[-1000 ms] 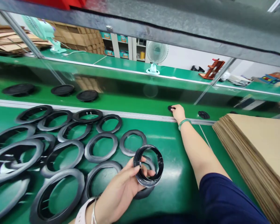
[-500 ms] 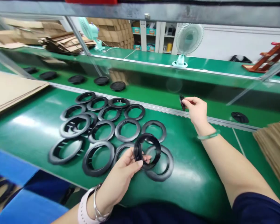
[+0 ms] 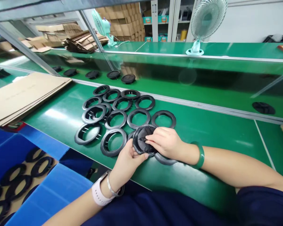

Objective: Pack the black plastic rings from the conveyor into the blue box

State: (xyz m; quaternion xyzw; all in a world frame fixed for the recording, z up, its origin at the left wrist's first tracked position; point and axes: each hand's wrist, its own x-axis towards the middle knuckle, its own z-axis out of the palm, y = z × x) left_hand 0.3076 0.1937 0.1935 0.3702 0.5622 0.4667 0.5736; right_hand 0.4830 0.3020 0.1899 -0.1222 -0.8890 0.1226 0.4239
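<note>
A spread of black plastic rings (image 3: 115, 118) lies on the green bench (image 3: 202, 131), and just above its near edge sits the black ring with a slotted round insert (image 3: 142, 139), held between both hands. The left hand (image 3: 127, 161) grips its lower rim from below, thumb up, while the right hand (image 3: 166, 142) curls over the top, fingertips pressing the insert.

Factory: conveyor belt (image 3: 202, 94), stacked cartons (image 3: 124, 22)

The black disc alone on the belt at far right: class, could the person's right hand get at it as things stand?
Probably yes: the black disc lies uncovered, nothing between, though the right hand is busy on the ring.
</note>
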